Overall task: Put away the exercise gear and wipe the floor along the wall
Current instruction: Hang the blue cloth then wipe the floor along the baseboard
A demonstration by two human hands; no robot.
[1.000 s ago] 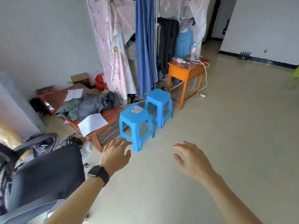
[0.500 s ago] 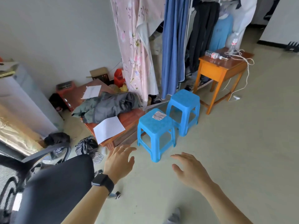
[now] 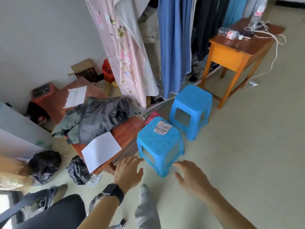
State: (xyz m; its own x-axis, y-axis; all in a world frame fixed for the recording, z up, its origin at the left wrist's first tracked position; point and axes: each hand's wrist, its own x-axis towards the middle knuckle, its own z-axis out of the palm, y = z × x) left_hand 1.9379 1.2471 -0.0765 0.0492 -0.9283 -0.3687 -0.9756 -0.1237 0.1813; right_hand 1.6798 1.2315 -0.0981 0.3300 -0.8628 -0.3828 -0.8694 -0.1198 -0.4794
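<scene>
Both hands are held out low in front of the person, empty. The left hand, with a dark watch on its wrist, has its fingers spread and straight, just beside the near corner of the closer blue stool without clearly touching it. The right hand hovers at the stool's other near corner, fingers loosely spread, pinching nothing. A small grey cloth lies at the far edge of that stool's seat, and a second blue stool stands just behind it. I cannot pick out any exercise gear for certain; a small dark object on the floor at the bottom edge is too small to tell. The strip of floor by the wall is crowded: a low worktop carrying grey clothes and a sheet of paper at its near corner, with two black bags beside it. Judging from this, the task looks barely begun: nothing appears stowed, no wiping has started, and the stools probably need shifting before the wall strip can be reached.
</scene>
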